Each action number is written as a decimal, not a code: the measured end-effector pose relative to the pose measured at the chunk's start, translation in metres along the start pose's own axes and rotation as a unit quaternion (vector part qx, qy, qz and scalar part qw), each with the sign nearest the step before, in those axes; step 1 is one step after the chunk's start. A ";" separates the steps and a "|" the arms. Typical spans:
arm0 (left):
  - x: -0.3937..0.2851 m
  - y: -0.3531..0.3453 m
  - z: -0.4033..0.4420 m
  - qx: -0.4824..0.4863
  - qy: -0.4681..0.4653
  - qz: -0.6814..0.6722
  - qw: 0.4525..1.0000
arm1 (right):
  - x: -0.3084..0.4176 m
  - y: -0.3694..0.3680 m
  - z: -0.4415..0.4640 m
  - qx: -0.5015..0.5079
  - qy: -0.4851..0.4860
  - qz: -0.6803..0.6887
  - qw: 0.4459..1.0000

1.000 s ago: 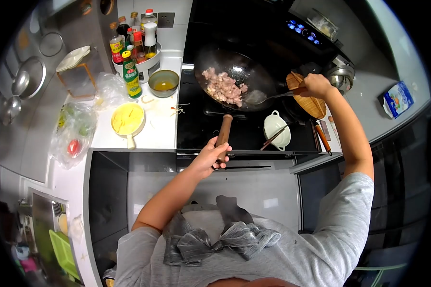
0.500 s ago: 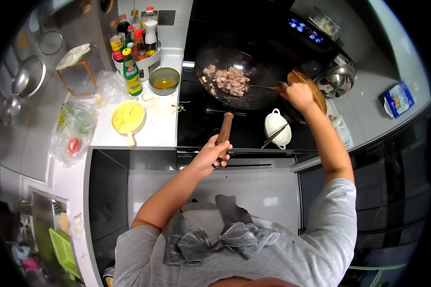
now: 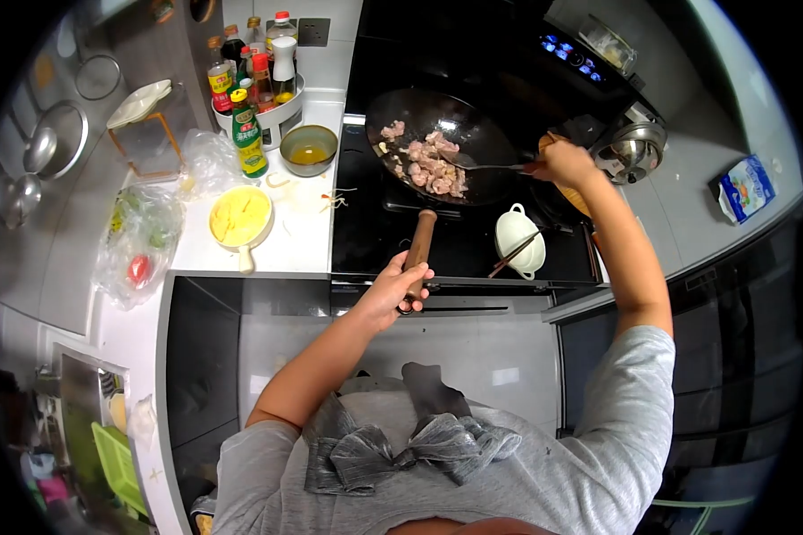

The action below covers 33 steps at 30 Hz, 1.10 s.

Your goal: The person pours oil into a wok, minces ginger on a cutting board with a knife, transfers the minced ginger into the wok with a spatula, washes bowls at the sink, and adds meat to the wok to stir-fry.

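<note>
My left hand [image 3: 396, 290] is closed round the wooden handle [image 3: 422, 239] of a dark wok [image 3: 489, 129] on the black cooktop. Pale pink pieces of meat [image 3: 435, 180] lie in the wok, with a few small yellowish bits among them. Over on the right, my right hand [image 3: 566, 166] grips a metal spatula [image 3: 482, 167], whose blade touches the meat. A white two-handled dish [image 3: 511, 230] stands just below that hand, a pair of chopsticks [image 3: 512, 256] resting across it. Behind my right hand, a round woven brown item is partly hidden.
On the left counter are a bowl with yellowish liquid [image 3: 309, 150], a handled dish of yellow food [image 3: 241, 217], a plastic bag of vegetables [image 3: 140, 241] and several sauce bottles [image 3: 249, 134]. A metal kettle [image 3: 632, 153] stands right of the cooktop, near a blue-white packet [image 3: 742, 189].
The spatula has swung slightly, its blade now further into the meat, and the pieces have spread toward the wok's near side. My right hand shifted a little; my left stays on the handle.
</note>
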State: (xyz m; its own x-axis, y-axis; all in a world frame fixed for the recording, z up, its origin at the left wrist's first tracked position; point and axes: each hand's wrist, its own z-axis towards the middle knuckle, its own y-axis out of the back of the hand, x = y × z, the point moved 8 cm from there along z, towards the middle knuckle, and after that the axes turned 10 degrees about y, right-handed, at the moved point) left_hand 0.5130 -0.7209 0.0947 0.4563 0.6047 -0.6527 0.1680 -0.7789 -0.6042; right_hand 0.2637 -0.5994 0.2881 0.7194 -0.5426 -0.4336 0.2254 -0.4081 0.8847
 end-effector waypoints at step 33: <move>0.004 -0.003 0.005 0.009 -0.009 0.002 1.000 | 0.034 0.044 -0.025 0.056 -0.025 0.003 0.998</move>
State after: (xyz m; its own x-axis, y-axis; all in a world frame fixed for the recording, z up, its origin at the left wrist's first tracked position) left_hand 0.5095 -0.7152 0.0918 0.4419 0.6040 -0.6632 0.1505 -0.7788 -0.6090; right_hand 0.3145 -0.6180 0.3164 0.6868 -0.5796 -0.4385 0.1437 -0.4832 0.8637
